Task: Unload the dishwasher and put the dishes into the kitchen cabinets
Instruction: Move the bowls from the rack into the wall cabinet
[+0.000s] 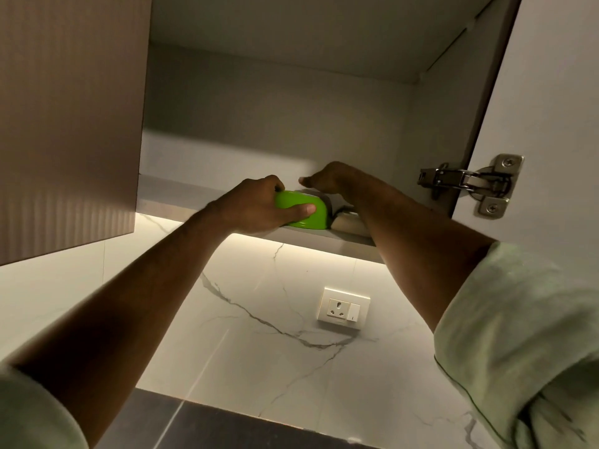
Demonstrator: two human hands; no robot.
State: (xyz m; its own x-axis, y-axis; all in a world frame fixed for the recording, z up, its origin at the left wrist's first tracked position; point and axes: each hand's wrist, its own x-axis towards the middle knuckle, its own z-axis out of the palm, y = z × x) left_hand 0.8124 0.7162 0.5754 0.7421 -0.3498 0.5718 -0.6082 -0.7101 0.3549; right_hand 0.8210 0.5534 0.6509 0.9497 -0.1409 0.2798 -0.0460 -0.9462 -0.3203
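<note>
While perched on the front edge of the cabinet shelf [324, 237], clasped by the left grip [256, 205]: green bowl [312, 212], thumb lying along its side wall, fingers curled over the top. Probably light, stiff plastic, smooth enough to slip, unlikely to shatter; best taken across the wall, as now. Reaching deeper, beside a pale dish [346, 223]: right grip [327, 180], fingers hidden, so cannot tell whether spread or holding anything.

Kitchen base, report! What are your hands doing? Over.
Left hand grips green bowl at shelf edge. Right hand inside cabinet, fingers hidden. Pale dish beside bowl.
</note>
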